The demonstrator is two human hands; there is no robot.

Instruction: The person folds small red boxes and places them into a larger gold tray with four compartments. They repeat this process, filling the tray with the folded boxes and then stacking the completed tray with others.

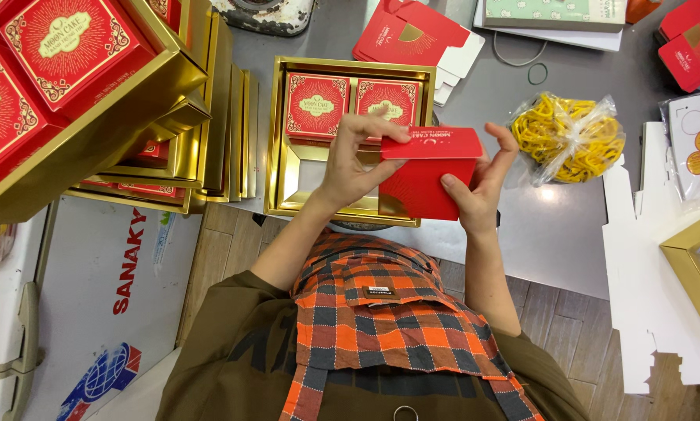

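Down near the bottom, a brown top and an orange checked apron [389,312] show, with both arms reaching up toward the grey table [553,226]. Both hands hold one small red box [428,175] just above the table's near edge. The left hand [354,160] grips the box's left side — its fingers are curled, and the fingertips press on the box's red lid flap. The right hand [482,183] wraps the right side, thumb on the front face and fingers bent up behind the lid. Both hands are closed on the box, not spread.

Just behind the box sits a gold tray [284,168]. Two red boxes with gold patterns [354,105] lie in its far spaces, side by side — the near spaces look bare. Left of the tray, more gold trays [225,117] stand stacked on edge. To the right lies a clear bag of yellow rubber bands [572,140]. Far back rest flat red box pieces [412,35].
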